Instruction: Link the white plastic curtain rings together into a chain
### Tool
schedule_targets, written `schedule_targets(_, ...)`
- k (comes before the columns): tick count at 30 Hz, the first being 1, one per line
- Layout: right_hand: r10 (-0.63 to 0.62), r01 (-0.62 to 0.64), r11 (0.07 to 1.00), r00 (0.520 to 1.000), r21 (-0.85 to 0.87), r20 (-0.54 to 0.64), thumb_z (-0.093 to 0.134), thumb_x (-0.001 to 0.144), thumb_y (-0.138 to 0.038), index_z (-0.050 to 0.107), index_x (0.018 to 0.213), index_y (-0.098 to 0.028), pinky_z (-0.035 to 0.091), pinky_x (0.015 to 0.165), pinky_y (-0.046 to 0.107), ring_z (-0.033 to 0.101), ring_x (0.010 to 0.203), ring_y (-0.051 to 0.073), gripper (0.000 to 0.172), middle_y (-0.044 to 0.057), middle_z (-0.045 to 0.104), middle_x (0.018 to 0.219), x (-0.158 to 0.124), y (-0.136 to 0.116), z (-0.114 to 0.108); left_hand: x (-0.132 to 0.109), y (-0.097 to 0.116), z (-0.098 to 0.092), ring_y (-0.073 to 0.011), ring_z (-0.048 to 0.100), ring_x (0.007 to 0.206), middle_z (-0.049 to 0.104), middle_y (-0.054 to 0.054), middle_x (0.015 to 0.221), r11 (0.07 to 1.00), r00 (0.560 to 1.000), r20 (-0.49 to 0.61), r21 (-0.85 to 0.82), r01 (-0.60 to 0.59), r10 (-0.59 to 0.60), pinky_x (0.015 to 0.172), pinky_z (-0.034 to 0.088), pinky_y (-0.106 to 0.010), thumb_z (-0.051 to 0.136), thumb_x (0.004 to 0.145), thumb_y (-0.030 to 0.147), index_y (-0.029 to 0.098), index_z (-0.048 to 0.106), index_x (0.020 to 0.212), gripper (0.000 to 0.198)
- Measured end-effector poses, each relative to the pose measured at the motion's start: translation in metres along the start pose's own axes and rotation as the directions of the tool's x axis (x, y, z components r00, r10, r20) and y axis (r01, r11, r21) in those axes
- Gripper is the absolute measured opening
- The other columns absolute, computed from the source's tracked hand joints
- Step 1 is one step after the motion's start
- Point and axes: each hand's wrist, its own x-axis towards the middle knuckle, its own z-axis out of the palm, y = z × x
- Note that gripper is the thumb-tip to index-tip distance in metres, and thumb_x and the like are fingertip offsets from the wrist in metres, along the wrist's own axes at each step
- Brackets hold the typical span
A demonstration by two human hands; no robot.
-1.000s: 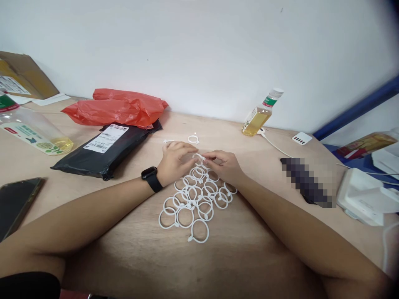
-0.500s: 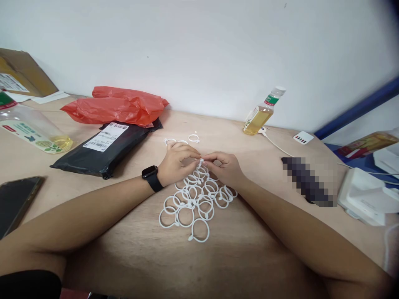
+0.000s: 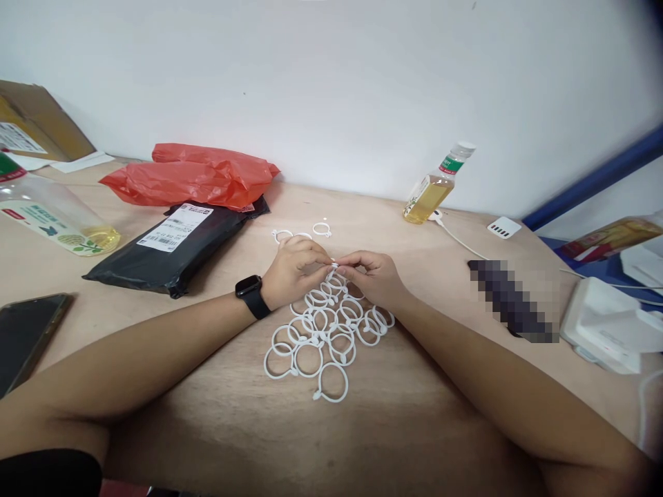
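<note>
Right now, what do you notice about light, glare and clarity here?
Head view: the table darkens toward the near edge; head view: pale shine on the red bag; head view: blocky pixels at right; head view: the white piece between left hand and right hand is indistinct.

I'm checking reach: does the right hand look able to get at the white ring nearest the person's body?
Probably yes: nothing seems to cover the nearest ring, though the right hand appears busy pinching a small white piece.
</note>
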Motion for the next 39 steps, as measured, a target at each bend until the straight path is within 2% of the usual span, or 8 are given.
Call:
schedule_targets(3, 0.005, -0.005, 1.000, 1.000, -0.029, 0.004, 0.070, 0.082, -0.043, 0.075, 0.086, -0.019, 0.049, 0.055, 0.026, 0.062, 0.060, 0.014, 0.025, 0.003, 0.073, 0.073, 0.000, -0.001, 0.000, 0.001, 0.001, -0.001, -0.0176, 0.063, 0.087, 0.074, -0.002, 0.089, 1.000, 1.000, 0.002, 0.007, -0.014, 0.014, 0.088, 0.041, -0.038, 0.063, 0.090, 0.033, 0.022, 0.072, 0.085, 0.015)
schedule_targets(12, -0.112, 0.115, 0.991, 0.993, -0.069, 0.044, 0.064, 0.087, -0.036, 0.071, 0.085, -0.020, 0.048, 0.061, 0.026, 0.061, 0.064, 0.014, 0.018, 0.001, 0.070, 0.073, -0.001, -0.005, 0.000, 0.001, 0.006, -0.005, -0.0183, 0.062, 0.089, 0.073, -0.003, 0.087, 1.000, 0.998, 0.069, 0.003, -0.011, 0.011, 0.091, 0.039, -0.040, 0.058, 0.093, 0.034, 0.022, 0.071, 0.084, 0.020)
schedule_targets(20, -0.066, 0.076, 0.990, 0.994, 0.116, -0.087, 0.067, 0.085, -0.038, 0.068, 0.092, -0.019, 0.052, 0.066, 0.028, 0.065, 0.073, 0.015, 0.020, 0.003, 0.071, 0.080, 0.000, 0.004, 0.002, -0.002, 0.001, -0.001, -0.0200, 0.061, 0.100, 0.071, -0.005, 0.102, 0.995, 0.996, -0.016, 0.043, 0.092, -0.092, 0.095, 0.038, -0.040, 0.058, 0.094, 0.033, 0.024, 0.071, 0.104, 0.019)
schedule_targets(24, -0.172, 0.169, 0.985, 0.981, -0.041, -0.093, 0.066, 0.082, -0.029, 0.071, 0.081, -0.020, 0.053, 0.069, 0.030, 0.066, 0.071, 0.016, 0.011, 0.003, 0.072, 0.076, 0.000, 0.002, -0.008, -0.003, -0.010, -0.001, -0.0229, 0.060, 0.104, 0.070, -0.006, 0.107, 0.967, 0.976, -0.009, 0.135, 0.215, -0.216, 0.099, 0.035, -0.044, 0.060, 0.091, 0.033, 0.024, 0.070, 0.104, 0.019)
schedule_targets(27, -0.205, 0.187, 0.970, 0.973, -0.156, -0.109, 0.063, 0.082, -0.026, 0.073, 0.079, -0.020, 0.052, 0.065, 0.029, 0.064, 0.065, 0.015, 0.013, 0.002, 0.071, 0.072, 0.000, 0.002, -0.011, -0.004, -0.021, 0.001, -0.0282, 0.058, 0.104, 0.069, -0.007, 0.107, 0.925, 0.957, 0.013, 0.261, 0.276, -0.289, 0.097, 0.034, -0.050, 0.067, 0.085, 0.040, 0.023, 0.072, 0.099, 0.023)
schedule_targets(31, -0.113, 0.087, 0.984, 0.980, -0.156, -0.166, 0.060, 0.084, -0.029, 0.074, 0.085, -0.018, 0.048, 0.056, 0.025, 0.061, 0.059, 0.013, 0.017, 0.001, 0.070, 0.067, 0.002, 0.008, -0.009, -0.006, -0.028, 0.005, -0.0320, 0.056, 0.102, 0.069, -0.010, 0.104, 0.913, 0.960, 0.060, 0.331, 0.238, -0.272, 0.090, 0.036, -0.050, 0.069, 0.080, 0.048, 0.022, 0.073, 0.092, 0.029)
schedule_targets(36, -0.080, 0.054, 0.987, 0.983, -0.153, -0.167, 0.060, 0.084, -0.029, 0.074, 0.086, -0.017, 0.045, 0.052, 0.023, 0.059, 0.056, 0.012, 0.019, 0.000, 0.067, 0.063, 0.004, 0.011, -0.008, -0.005, -0.022, 0.004, -0.0300, 0.057, 0.096, 0.070, -0.009, 0.105, 0.921, 0.954, 0.125, 0.320, 0.221, -0.273, 0.088, 0.036, -0.050, 0.067, 0.083, 0.044, 0.022, 0.075, 0.091, 0.024)
schedule_targets(39, -0.082, 0.055, 0.986, 0.983, -0.156, -0.167, 0.060, 0.085, -0.029, 0.074, 0.089, -0.018, 0.045, 0.053, 0.023, 0.058, 0.056, 0.012, 0.018, -0.001, 0.066, 0.063, 0.004, 0.010, -0.008, -0.004, -0.017, 0.000, -0.0272, 0.058, 0.098, 0.070, -0.008, 0.109, 0.953, 0.979, 0.100, 0.266, 0.145, -0.177, 0.090, 0.039, -0.048, 0.065, 0.085, 0.036, 0.022, 0.075, 0.097, 0.021)
